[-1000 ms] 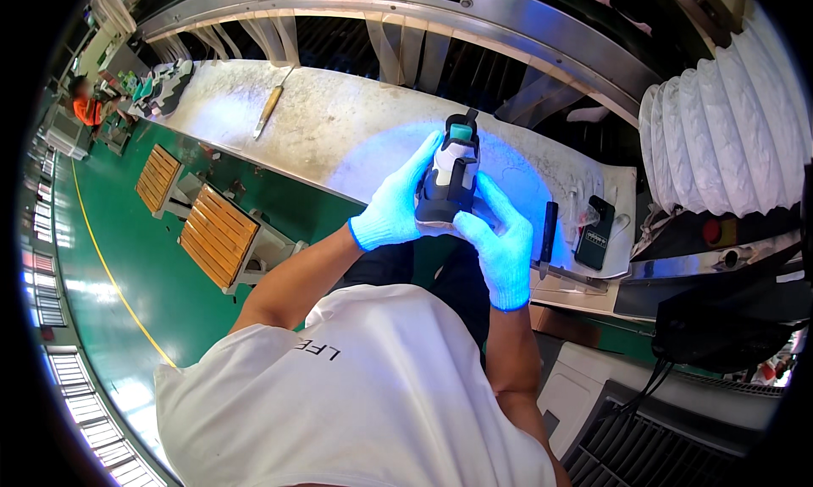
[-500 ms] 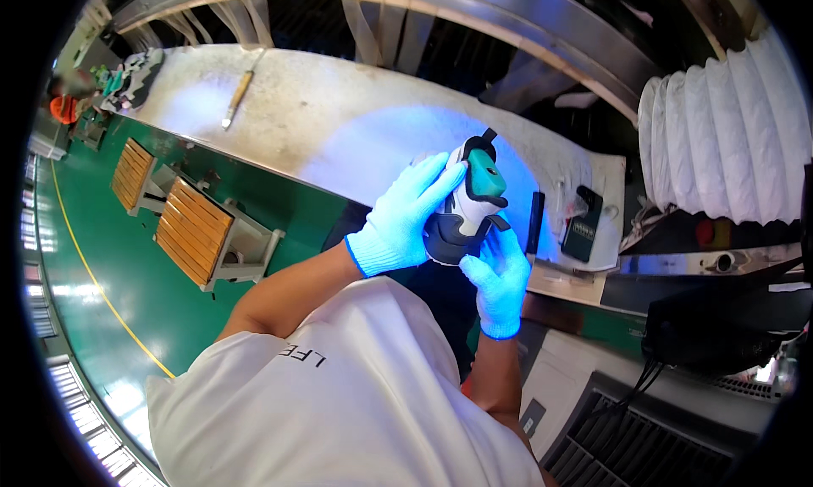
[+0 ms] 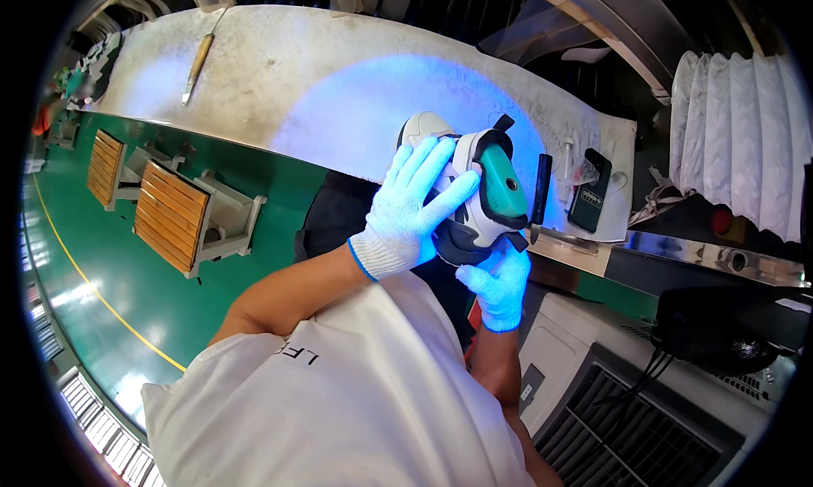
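A light grey and black sneaker (image 3: 464, 239) is held over the bench's near edge, its ankle opening turned to the right. Inside sits a green shoe last (image 3: 506, 180) with a round hole in it. Both my hands wear white knit gloves that glow blue under the light. My left hand (image 3: 408, 212) lies along the sneaker's side, fingers pressed on the upper near the pale toe and thumb toward the opening. At the heel end, my right hand (image 3: 500, 282) grips from below, its fingers partly hidden behind the shoe.
The pale worktable (image 3: 254, 89) bears a wooden-handled tool (image 3: 199, 66) at left. A black bar-shaped object (image 3: 541, 188) and a dark phone (image 3: 590, 190) lie at right. Nearby are a white ribbed duct (image 3: 737, 140), a grey machine with a grille (image 3: 627, 428) and wooden-slatted stands (image 3: 169, 216).
The sneaker has turned in my hands, bringing its pale toe and more of the green last into view. My left fingers lie further across the upper. The whole view has shifted slightly.
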The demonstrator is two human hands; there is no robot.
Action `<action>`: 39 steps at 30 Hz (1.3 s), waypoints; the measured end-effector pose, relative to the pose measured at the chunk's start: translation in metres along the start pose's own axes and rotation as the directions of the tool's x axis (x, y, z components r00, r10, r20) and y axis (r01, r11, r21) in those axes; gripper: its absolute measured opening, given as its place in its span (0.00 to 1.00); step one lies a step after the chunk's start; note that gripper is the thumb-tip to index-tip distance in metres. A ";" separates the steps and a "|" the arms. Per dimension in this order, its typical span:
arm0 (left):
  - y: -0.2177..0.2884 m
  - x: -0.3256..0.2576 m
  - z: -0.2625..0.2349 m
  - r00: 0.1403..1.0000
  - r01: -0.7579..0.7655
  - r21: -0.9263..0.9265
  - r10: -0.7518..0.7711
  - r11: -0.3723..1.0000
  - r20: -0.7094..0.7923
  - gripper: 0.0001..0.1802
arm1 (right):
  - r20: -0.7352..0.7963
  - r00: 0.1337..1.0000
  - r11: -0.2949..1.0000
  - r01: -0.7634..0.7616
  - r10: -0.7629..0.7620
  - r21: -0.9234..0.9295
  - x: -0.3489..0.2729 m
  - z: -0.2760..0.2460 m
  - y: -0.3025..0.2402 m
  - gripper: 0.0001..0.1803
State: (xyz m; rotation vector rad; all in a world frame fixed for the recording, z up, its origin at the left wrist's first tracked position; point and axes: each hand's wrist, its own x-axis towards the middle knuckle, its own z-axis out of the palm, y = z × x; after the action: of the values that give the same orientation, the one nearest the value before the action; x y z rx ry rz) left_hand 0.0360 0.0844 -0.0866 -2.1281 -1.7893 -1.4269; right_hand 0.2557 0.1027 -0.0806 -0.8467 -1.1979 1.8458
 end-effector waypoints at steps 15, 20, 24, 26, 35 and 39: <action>0.001 0.042 -0.037 0.981 0.171 -0.143 -0.154 0.975 0.122 0.56 | 0.024 0.990 0.937 0.136 -0.136 -0.322 0.025 0.039 -0.034 0.61; -0.012 0.041 -0.038 0.979 0.080 -0.085 -0.063 0.993 0.192 0.61 | -0.145 0.987 0.939 0.022 -0.076 -0.342 0.033 0.070 -0.043 0.53; -0.025 0.038 -0.079 0.934 0.155 -0.156 -0.093 0.975 0.346 0.71 | -0.037 0.997 0.969 0.052 -0.062 -0.241 0.064 0.029 -0.053 0.49; -0.053 0.045 -0.097 0.911 0.346 -0.343 -0.224 0.873 0.348 0.69 | 0.175 0.985 1.000 -0.006 0.009 -0.016 0.096 0.006 -0.067 0.53; -0.022 -0.004 -0.135 0.640 0.571 -0.802 -0.519 -0.172 0.567 0.49 | 0.485 0.872 0.990 -0.005 -0.063 0.138 0.160 0.080 -0.034 0.63; 0.000 -0.042 -0.121 0.642 0.456 -0.889 -0.704 0.032 0.304 0.43 | 0.467 0.884 0.997 -0.059 0.026 0.055 0.160 0.101 -0.015 0.64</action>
State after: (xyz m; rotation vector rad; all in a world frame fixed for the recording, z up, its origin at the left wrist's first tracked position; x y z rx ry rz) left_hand -0.0351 -0.0123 -0.0423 -0.9876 -2.0668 -3.5104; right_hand 0.0965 0.2016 -0.0522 -0.3959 -1.4003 2.1901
